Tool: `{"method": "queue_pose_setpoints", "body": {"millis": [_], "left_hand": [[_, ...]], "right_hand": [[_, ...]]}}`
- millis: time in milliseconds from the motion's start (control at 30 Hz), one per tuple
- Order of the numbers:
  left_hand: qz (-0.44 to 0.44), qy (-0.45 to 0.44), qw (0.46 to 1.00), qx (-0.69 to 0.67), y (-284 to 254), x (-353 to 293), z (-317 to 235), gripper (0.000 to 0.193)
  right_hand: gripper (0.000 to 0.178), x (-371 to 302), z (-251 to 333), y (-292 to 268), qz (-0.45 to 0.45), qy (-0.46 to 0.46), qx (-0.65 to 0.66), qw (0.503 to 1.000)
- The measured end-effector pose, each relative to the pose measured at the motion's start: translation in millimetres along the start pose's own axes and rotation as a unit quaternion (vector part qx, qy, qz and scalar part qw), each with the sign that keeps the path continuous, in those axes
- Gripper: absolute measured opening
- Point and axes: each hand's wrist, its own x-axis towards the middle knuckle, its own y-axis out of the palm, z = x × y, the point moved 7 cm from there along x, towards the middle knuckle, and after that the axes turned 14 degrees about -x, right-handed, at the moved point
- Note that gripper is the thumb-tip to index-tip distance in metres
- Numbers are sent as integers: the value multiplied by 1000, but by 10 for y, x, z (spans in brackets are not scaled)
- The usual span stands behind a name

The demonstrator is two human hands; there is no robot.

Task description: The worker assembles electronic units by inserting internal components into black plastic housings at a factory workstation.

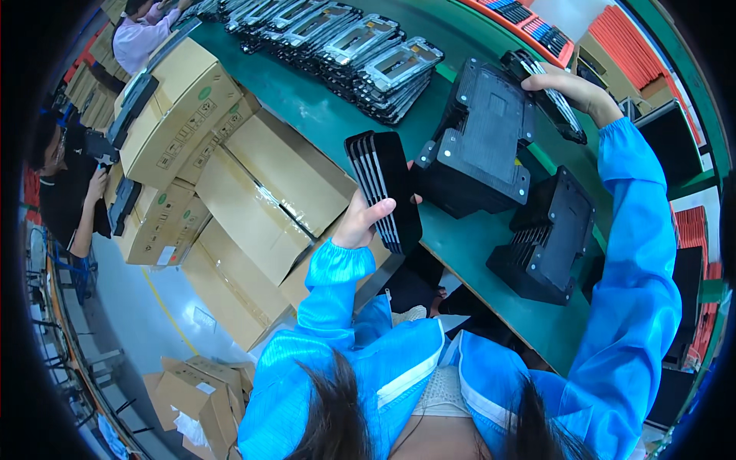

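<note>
My left hand is closed around a small stack of black phone-like panels with silvery edges, tilted upright over the near edge of the green bench. The thumb presses the near edges, and fingertips show at the far side. On the right, my right hand is closed on another group of black phone-like panels with silver edges. These are beside a tall stack of black plastic trays. A second, smaller black stack of trays stands nearer, below my right hand.
Stacked metal phone frames line the far side of the green bench. Large cardboard boxes adjoin its left edge. An orange-red tray sits at the back, and a dark monitor at right. Two other people are at left.
</note>
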Motion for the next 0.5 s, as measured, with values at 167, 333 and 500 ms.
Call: {"method": "queue_pose_setpoints", "body": {"millis": [167,333,500], "left_hand": [[12,-22,999,21,100,-83,15,88],[7,-15,1000,24,265,-148,74,87],[-1,-4,1000,1,317,-193,109,85]], "right_hand": [[95,165,-339,274,-540,-329,-770,81],[82,173,-372,156,-526,-354,-772,42],[83,245,-450,64,-534,-342,-771,62]]}}
